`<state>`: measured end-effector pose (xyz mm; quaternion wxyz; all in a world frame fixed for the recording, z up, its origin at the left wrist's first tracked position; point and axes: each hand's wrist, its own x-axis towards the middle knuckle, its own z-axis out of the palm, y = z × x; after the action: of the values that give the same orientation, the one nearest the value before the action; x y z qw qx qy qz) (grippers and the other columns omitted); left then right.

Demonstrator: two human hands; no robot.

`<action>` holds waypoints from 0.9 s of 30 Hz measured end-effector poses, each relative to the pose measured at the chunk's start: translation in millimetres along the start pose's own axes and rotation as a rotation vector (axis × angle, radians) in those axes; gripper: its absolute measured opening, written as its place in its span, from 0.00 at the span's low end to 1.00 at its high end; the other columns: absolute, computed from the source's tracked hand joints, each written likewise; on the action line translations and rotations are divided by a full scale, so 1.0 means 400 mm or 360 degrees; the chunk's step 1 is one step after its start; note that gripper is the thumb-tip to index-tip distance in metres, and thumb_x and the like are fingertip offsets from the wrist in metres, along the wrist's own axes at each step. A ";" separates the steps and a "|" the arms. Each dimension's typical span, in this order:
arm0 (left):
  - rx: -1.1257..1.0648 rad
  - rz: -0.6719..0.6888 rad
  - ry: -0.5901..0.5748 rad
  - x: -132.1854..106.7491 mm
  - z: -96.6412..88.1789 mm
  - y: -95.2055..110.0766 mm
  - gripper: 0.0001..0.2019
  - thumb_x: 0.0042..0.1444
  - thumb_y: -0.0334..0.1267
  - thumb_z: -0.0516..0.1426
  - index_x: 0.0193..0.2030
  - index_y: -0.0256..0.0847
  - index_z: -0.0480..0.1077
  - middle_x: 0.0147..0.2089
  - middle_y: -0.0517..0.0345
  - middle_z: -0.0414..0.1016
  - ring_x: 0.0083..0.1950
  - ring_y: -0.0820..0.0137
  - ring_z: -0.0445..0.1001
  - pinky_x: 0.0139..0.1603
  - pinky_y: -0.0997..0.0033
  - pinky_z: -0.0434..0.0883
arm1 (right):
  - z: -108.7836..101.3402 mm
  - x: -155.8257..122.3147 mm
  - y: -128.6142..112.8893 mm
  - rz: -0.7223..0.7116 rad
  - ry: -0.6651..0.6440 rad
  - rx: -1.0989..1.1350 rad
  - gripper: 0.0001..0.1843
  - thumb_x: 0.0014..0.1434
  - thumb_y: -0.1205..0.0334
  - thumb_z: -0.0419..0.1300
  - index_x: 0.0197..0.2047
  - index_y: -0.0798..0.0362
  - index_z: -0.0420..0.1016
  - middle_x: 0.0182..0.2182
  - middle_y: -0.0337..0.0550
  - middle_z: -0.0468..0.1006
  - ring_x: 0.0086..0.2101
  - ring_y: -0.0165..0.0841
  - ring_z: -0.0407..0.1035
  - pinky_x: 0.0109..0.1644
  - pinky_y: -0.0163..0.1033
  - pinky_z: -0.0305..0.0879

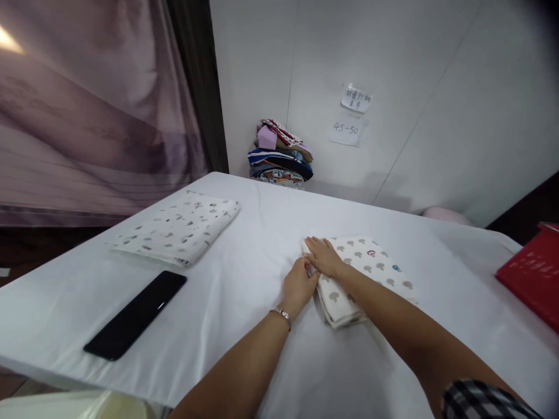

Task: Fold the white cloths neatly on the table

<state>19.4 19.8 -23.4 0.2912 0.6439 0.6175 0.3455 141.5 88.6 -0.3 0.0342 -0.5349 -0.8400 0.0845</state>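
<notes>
Both your hands meet at the left edge of the folded cloth [371, 267], which lies on the white worktop [262, 233] just ahead of you and slightly to your right. Your right hand [324, 256] rests flat and released on the cloth's far-left corner, palm down. Your left hand [299, 286] is curled against that same edge, a little nearer you and touching the right one; whether its fingers pinch the layers cannot be told. The cloth's longer sides seem to run away from you, slanting left. Well apart to the cloth's left lie a second folded cloth [179, 227] and a black phone [135, 314].
</notes>
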 end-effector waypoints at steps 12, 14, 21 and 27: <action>-0.0013 0.0264 -0.0122 -0.011 -0.016 0.005 0.17 0.56 0.39 0.53 0.53 0.48 0.64 0.54 0.58 0.65 0.37 0.74 0.71 0.40 0.72 0.67 | -0.050 -0.093 0.242 0.0411 0.0095 -0.0089 0.28 0.64 0.49 0.41 0.63 0.52 0.56 0.64 0.48 0.52 0.64 0.40 0.42 0.64 0.55 0.36; -0.0006 0.0363 -0.0142 -0.013 -0.018 0.006 0.16 0.57 0.38 0.51 0.52 0.51 0.67 0.59 0.60 0.61 0.42 0.73 0.71 0.44 0.71 0.68 | -0.053 -0.110 0.302 0.0547 0.0158 -0.0031 0.27 0.64 0.49 0.43 0.62 0.51 0.57 0.64 0.47 0.53 0.64 0.40 0.42 0.64 0.56 0.34; 0.0011 0.0331 -0.0196 -0.010 -0.020 0.007 0.13 0.58 0.38 0.50 0.46 0.51 0.73 0.61 0.64 0.61 0.44 0.70 0.72 0.48 0.68 0.69 | -0.059 -0.140 0.428 0.0894 0.0356 0.0459 0.29 0.60 0.48 0.49 0.62 0.52 0.60 0.60 0.47 0.62 0.59 0.42 0.55 0.63 0.48 0.48; 0.0006 0.0342 -0.0170 -0.009 -0.015 0.004 0.13 0.58 0.40 0.50 0.46 0.50 0.72 0.61 0.63 0.61 0.39 0.73 0.73 0.46 0.70 0.69 | -0.069 -0.212 0.452 0.1049 0.0391 0.0678 0.30 0.57 0.48 0.54 0.58 0.57 0.66 0.57 0.50 0.67 0.58 0.45 0.58 0.62 0.47 0.50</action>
<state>15.5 15.6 -18.7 0.2838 0.7244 0.5290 0.3388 343.3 89.5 -2.5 0.2154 -0.7624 -0.5771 0.1984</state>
